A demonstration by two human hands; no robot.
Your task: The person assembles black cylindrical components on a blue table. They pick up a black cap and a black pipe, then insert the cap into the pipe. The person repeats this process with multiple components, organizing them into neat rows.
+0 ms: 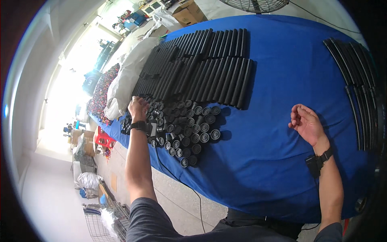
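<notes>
At the left end of the blue-covered table, my left hand (138, 107) is at the edge of a heap of round black plastic caps (195, 128), beside a white plastic sheet or bag (128, 78). Its fingers look curled together; whatever is in them is hidden. Many caps stand with their ringed, disc-like ends up, while others lie tilted. My right hand (307, 124) hovers over the blue cloth (278, 80) on the right, palm partly turned up, fingers loosely bent and nothing in them. Rows of black tubes (227, 80) lie side by side beyond the caps.
More black tubes (358, 88) lie in two rows along the right edge. A fan (258, 5) stands behind the table, near a cardboard box (189, 15). A multicoloured heap (104, 94) sits past the plastic. A cable (199, 201) hangs down the front edge.
</notes>
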